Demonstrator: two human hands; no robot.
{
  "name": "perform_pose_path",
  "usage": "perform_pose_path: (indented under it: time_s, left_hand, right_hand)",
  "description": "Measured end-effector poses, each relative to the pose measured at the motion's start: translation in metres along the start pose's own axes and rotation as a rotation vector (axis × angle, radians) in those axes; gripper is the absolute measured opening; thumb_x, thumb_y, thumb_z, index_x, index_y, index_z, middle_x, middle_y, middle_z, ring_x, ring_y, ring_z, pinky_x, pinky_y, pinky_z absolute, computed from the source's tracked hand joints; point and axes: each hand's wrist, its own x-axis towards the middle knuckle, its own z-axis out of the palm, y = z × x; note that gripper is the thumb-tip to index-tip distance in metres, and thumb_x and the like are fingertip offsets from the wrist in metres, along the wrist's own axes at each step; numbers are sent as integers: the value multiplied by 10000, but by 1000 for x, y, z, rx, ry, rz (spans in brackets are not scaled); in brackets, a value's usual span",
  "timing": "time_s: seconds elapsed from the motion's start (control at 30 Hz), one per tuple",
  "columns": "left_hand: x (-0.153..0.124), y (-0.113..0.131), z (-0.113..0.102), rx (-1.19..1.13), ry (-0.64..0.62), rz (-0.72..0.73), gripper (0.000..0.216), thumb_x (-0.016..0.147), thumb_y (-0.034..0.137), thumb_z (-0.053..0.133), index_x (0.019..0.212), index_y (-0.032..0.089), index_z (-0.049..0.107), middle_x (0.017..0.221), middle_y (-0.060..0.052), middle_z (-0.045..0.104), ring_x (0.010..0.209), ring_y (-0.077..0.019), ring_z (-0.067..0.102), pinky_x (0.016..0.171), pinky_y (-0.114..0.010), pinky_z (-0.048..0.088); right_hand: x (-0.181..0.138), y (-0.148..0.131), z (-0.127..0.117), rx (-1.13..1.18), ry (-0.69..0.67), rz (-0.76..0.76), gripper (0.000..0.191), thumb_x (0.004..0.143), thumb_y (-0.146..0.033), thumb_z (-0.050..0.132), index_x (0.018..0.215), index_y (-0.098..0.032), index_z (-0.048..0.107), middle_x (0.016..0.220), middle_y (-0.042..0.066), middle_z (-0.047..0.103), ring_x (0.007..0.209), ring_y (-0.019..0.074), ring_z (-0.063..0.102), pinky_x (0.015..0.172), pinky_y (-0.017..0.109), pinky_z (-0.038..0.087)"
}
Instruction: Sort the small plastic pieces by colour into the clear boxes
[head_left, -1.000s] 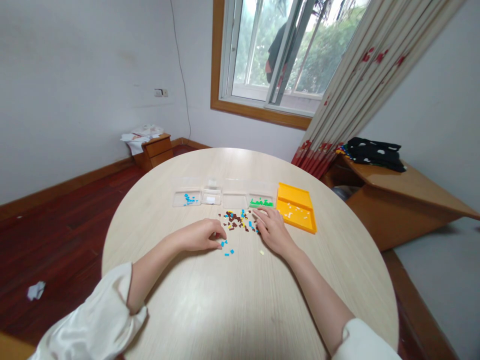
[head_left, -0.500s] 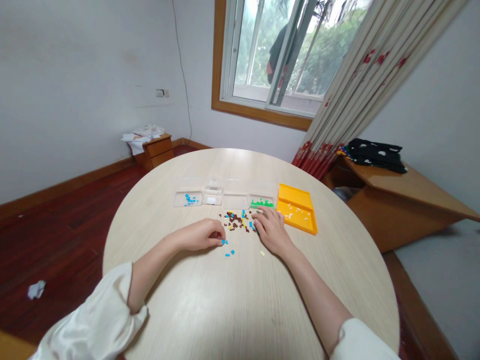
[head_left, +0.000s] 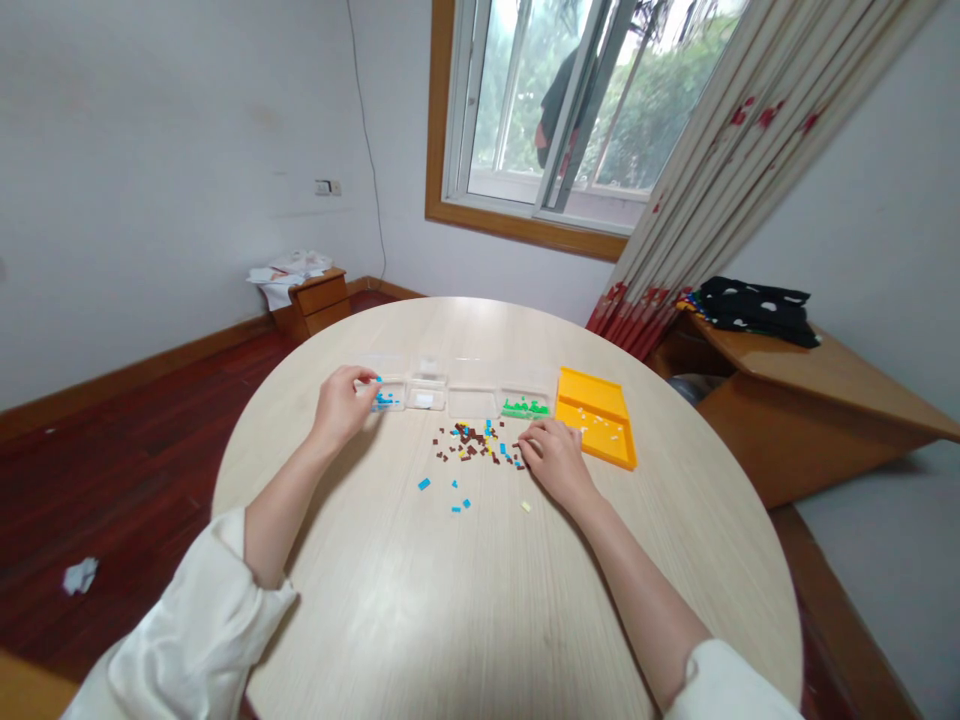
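At the left clear box (head_left: 406,397), which has several blue bricks (head_left: 386,400) in it, my left hand (head_left: 343,408) pinches a small blue brick (head_left: 379,380) above the rim. My right hand (head_left: 556,460) rests at the right side of a loose pile of brown bricks (head_left: 472,438), with some blue and yellow bricks mixed in. Its fingers are bent and drawn together; anything between the tips is hidden. In front of the pile lie a few blue bricks (head_left: 424,484) and one pale yellow brick (head_left: 526,507).
Beyond the pile stand a small clear box (head_left: 426,399), a larger clear box (head_left: 472,403) and one with green bricks (head_left: 525,408). An open yellow case (head_left: 626,455) holding white pieces lies right of them. All stand on a round wooden table (head_left: 480,610).
My left hand has moved from the front of the pile forward and left to the box of blue bricks. My right hand has shifted slightly right, its fingers more curled.
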Motion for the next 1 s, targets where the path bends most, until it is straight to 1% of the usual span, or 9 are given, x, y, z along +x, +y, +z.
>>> perform_pose_path:
  time_s: [0.13, 0.27, 0.4, 0.5, 0.63, 0.73, 0.8, 0.9, 1.0]
  left_hand:
    - [2, -12, 2, 69, 16, -10, 287, 744, 260, 563, 984, 157, 682, 889, -63, 654, 792, -194, 570, 763, -292, 434]
    - [0, -11, 3, 18, 27, 3, 507, 730, 300, 607, 1212, 148, 583, 889, -54, 642, 763, -183, 563, 754, -289, 438]
    - [-3, -3, 1, -80, 17, -4, 562, 718, 314, 623, 1248, 138, 552, 766, -12, 604, 618, -135, 497, 673, -270, 429]
    - [-6, 5, 2, -171, -45, 29, 523, 720, 313, 618, 1212, 140, 574, 677, 18, 559, 570, -115, 451, 624, -255, 406]
    - [-12, 14, 4, -263, -253, 149, 366, 720, 303, 611, 1043, 135, 653, 677, 3, 569, 595, -113, 451, 605, -250, 385]
    - [-18, 19, 6, -294, -500, 249, 233, 728, 318, 608, 843, 130, 684, 676, -17, 581, 611, -113, 455, 597, -247, 373]
    - [-22, 22, 6, -302, -684, 277, 219, 732, 328, 610, 777, 126, 683, 641, -12, 562, 597, -109, 450, 572, -239, 356]
    - [-27, 24, 6, -304, -934, 273, 255, 697, 357, 662, 804, 127, 692, 649, -5, 552, 593, -108, 459, 546, -226, 340]
    - [-30, 24, 5, -275, -1054, 306, 315, 641, 361, 724, 866, 142, 699, 717, -8, 572, 629, -113, 477, 568, -224, 353]
  right_hand:
    - [-1, 0, -1, -2, -33, 22, 165, 855, -199, 508, 770, -197, 649, 867, 52, 639, 898, 216, 552, 781, 358, 307]
    - [0, 0, -1, -5, -63, 32, 161, 859, -178, 508, 789, -191, 652, 877, 54, 644, 903, 214, 549, 774, 347, 298]
    - [0, 2, -1, -14, -69, 18, 164, 853, -149, 513, 798, -191, 662, 878, 51, 649, 895, 205, 546, 771, 334, 286]
    - [0, 4, 0, -26, -58, 5, 168, 849, -136, 514, 824, -192, 671, 886, 54, 654, 896, 202, 543, 769, 328, 280]
    - [0, 5, 1, -30, -40, -11, 175, 850, -140, 513, 845, -196, 679, 893, 58, 660, 894, 201, 541, 763, 326, 276]
    - [1, 4, 0, -40, -36, 8, 162, 847, -154, 522, 822, -196, 677, 876, 53, 661, 884, 201, 544, 760, 328, 273]
    - [2, 3, -1, -46, -41, 32, 160, 847, -165, 522, 793, -194, 670, 854, 48, 659, 873, 201, 544, 758, 330, 271]
    - [3, 3, -1, -48, -38, 52, 174, 846, -171, 513, 747, -195, 654, 826, 42, 657, 855, 203, 540, 748, 328, 267]
    - [2, 4, 0, -52, -28, 50, 162, 842, -165, 511, 738, -191, 633, 818, 40, 654, 846, 207, 533, 739, 323, 267]
